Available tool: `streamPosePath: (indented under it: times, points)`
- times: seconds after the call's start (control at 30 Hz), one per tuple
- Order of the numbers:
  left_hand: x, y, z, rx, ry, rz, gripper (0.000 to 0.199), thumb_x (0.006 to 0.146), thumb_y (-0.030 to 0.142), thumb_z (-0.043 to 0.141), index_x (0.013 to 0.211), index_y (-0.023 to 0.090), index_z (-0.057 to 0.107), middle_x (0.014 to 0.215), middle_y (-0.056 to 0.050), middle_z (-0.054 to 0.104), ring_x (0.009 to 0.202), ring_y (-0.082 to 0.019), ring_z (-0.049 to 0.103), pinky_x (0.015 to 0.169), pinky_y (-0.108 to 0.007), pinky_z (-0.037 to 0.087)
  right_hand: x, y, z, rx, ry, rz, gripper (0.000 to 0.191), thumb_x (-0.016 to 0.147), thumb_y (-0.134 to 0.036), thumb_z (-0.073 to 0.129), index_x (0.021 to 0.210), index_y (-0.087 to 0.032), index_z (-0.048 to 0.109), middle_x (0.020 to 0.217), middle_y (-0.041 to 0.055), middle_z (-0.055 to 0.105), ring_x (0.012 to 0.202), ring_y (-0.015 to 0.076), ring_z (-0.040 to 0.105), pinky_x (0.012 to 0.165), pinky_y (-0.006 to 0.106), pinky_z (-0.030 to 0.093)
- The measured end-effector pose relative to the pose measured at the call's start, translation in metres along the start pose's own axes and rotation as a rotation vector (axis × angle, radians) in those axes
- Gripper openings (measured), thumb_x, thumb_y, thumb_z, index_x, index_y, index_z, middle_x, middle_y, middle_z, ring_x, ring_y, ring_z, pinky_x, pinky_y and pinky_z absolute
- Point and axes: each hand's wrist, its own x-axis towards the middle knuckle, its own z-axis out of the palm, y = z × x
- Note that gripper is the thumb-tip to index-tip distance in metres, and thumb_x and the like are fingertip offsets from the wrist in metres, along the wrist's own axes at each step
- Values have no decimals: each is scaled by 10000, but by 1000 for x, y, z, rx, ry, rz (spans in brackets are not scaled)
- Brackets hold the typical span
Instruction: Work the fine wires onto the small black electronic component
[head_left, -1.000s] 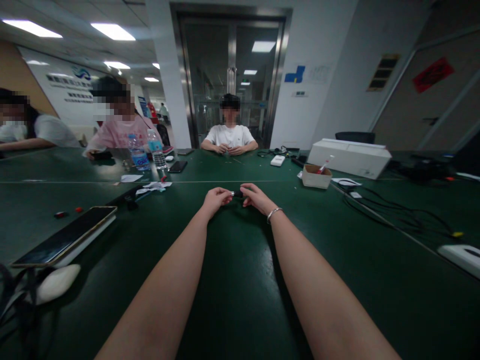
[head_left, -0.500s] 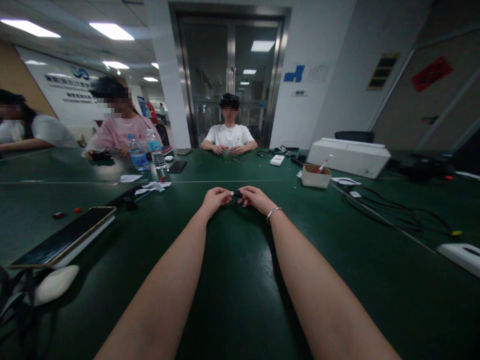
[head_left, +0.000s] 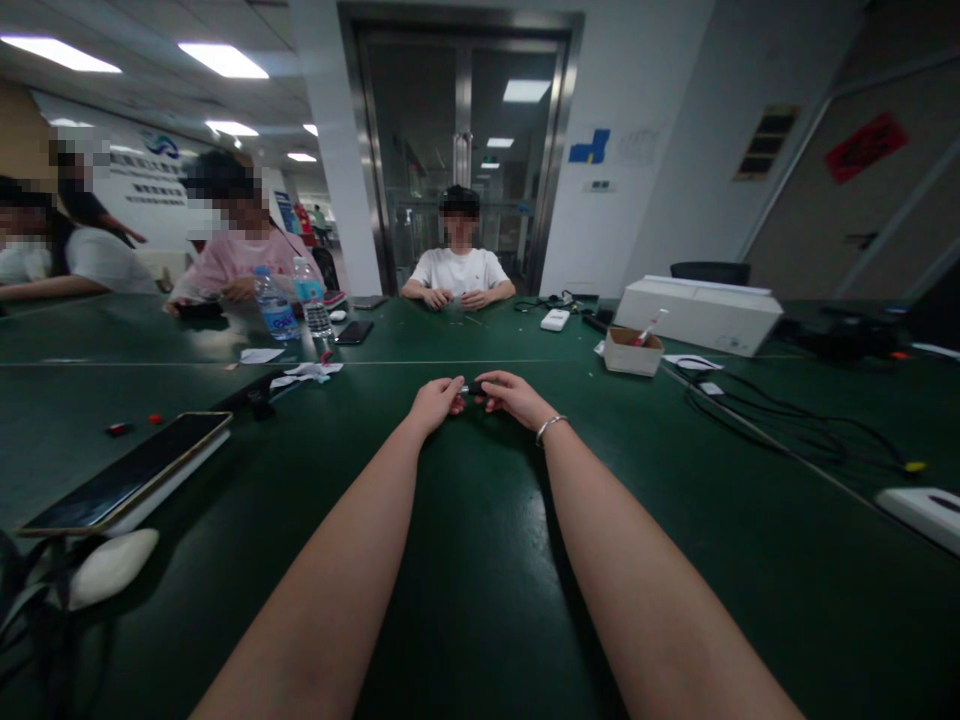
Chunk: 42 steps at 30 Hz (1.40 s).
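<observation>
A small black piece with a silvery end (head_left: pixel 475 388) sits between my two hands above the green table (head_left: pixel 472 560); its exact kind is too small to make out. My right hand (head_left: pixel 512 397) is closed in a pinch around its black part, and a metal bracelet (head_left: pixel 550 429) circles that wrist. My left hand (head_left: pixel 437 404) is also closed, thumb and fingers pinched at the silvery end on the left. The fingers partly hide the piece.
A phone on a white box (head_left: pixel 135 475) and a white rounded object (head_left: pixel 114 570) lie to the left. Two bottles (head_left: pixel 311 300) stand farther back. At right are a small open box (head_left: pixel 634 355), a long white box (head_left: pixel 697 315) and black cables (head_left: pixel 787 410). A person (head_left: pixel 459 260) sits opposite.
My left hand has shifted slightly right and its grip on the silvery end has changed a little. The right hand stays nearly in place. Another person appears at the far left.
</observation>
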Motion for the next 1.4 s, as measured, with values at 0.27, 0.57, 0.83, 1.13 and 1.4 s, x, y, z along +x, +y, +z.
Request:
streamPosePath:
  times: [0.27, 0.57, 0.83, 1.13, 1.4]
  points:
    - [-3, 3, 3, -46, 77, -22, 379, 813, 525, 532, 799, 155, 614, 727, -63, 632, 586, -137, 601, 535, -240, 478, 2, 1, 0, 17, 24, 9, 122, 865, -126, 555, 976, -134, 604, 671, 23, 666, 474, 62, 558, 520, 178, 524]
    - [-12, 12, 2, -41, 29, 120, 309, 712, 233, 683, 1006, 212, 588, 843, -18, 563, 695, -114, 587, 551, -217, 510, 2, 1, 0, 41, 49, 24, 86, 882, -136, 543, 949, -126, 596, 641, 26, 659, 467, 61, 564, 515, 174, 530]
    - [-9, 11, 5, -66, 66, 5, 210, 771, 344, 650, 769, 145, 583, 632, -19, 578, 552, -100, 557, 514, -211, 474, 3, 2, 0, 34, 54, 25, 103, 854, -112, 573, 951, -129, 607, 633, 17, 656, 472, 63, 566, 511, 171, 524]
    - [-11, 13, 2, -61, 33, 61, 308, 702, 264, 708, 977, 184, 595, 807, -36, 606, 731, -143, 598, 593, -251, 518, 4, 3, -1, 28, 64, 30, 89, 873, -109, 544, 944, -121, 596, 629, 22, 651, 473, 63, 563, 510, 169, 520]
    - [-9, 11, -1, -47, 101, 66, 270, 615, 228, 751, 844, 147, 634, 782, -54, 652, 708, -140, 595, 644, -257, 472, 4, 3, -1, 31, 66, 29, 86, 866, -124, 572, 949, -124, 592, 642, 26, 655, 472, 62, 565, 521, 177, 533]
